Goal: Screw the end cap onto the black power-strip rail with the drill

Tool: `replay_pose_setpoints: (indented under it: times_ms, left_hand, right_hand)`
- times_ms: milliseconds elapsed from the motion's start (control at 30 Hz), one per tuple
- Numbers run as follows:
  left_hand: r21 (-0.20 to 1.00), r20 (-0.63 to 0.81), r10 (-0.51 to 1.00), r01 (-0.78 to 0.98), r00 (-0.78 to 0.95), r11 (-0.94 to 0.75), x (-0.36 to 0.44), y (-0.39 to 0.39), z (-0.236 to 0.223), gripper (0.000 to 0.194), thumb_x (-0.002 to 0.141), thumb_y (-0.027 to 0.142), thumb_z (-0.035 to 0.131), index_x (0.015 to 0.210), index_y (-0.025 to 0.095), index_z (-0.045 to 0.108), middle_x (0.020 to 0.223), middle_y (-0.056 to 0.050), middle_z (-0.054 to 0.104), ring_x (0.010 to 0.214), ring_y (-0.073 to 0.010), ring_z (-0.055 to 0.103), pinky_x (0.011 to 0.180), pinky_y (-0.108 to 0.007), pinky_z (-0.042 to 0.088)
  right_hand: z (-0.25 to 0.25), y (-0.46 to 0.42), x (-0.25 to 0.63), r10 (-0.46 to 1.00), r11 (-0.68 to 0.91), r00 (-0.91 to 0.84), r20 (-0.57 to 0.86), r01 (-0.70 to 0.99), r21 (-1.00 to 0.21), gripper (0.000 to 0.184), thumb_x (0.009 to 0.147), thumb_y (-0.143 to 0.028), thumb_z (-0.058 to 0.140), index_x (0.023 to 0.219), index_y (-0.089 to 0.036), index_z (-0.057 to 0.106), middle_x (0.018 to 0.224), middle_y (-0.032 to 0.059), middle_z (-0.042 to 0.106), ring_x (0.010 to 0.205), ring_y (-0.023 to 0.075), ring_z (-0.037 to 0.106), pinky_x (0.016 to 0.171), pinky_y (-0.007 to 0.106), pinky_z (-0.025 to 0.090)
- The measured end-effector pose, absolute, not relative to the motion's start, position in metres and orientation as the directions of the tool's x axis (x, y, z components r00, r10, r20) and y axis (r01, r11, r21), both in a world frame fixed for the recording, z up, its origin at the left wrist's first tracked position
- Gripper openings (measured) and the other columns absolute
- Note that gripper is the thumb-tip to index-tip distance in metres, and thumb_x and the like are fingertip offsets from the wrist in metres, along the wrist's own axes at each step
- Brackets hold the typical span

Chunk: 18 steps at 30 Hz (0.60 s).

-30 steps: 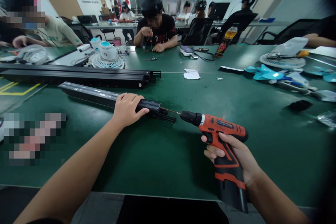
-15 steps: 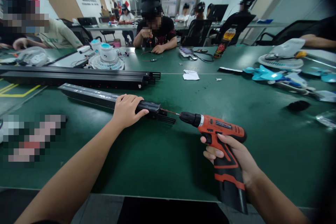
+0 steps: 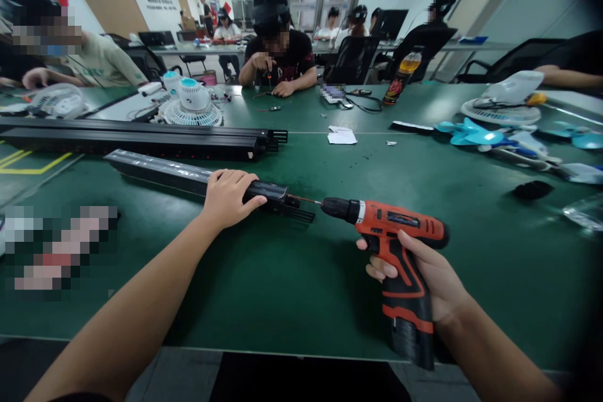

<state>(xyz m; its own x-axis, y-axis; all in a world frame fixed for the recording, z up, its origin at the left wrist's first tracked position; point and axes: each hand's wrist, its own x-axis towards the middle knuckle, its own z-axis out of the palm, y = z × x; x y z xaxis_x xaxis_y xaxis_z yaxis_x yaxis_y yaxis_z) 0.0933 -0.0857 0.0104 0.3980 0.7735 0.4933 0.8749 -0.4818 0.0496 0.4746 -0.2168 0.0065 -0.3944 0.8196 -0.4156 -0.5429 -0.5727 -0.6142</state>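
A long black bar-shaped housing (image 3: 164, 171) lies on the green table, with slotted black ends at its right. My left hand (image 3: 230, 198) is wrapped over it near that end, thumb along the front side. In my right hand (image 3: 428, 270) is an orange and black cordless drill (image 3: 405, 226), gripped by its handle, with a finger by the trigger. The drill's long thin bit (image 3: 304, 199) points left and meets the right end of the housing. Whether the tip sits in a screw is too small to tell.
More long black bars (image 3: 141, 138) lie behind. White fan parts (image 3: 193, 103) stand at back left. A bottle (image 3: 400, 78), white paper (image 3: 342, 135) and blue fan blades (image 3: 475, 132) are on the table (image 3: 282, 289). A co-worker (image 3: 277, 44) sits opposite with a screwdriver.
The drill has tipped slightly: its rear end has shifted a little right and its handle base up and left. My left hand and the housing have stayed put.
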Motion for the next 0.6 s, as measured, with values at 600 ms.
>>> replay_pose_setpoints:
  times_ms: [600]
  left_hand:
    - [0.057, 0.460, 0.820, 0.910, 0.342, -0.411, 0.089, -0.084, 0.012, 0.049, 0.099, 0.063, 0.048, 0.120, 0.023, 0.070, 0.119, -0.012, 0.073, 0.113, -0.0341, 0.063, 0.107, -0.054, 0.036]
  right_hand:
    - [0.015, -0.178, 0.495, 0.799, -0.597, -0.468, -0.378, -0.535, -0.598, 0.048, 0.100, -0.049, 0.063, 0.134, -0.016, 0.067, 0.113, 0.0138, 0.081, 0.070, 0.0162, 0.075, 0.061, 0.025, 0.062]
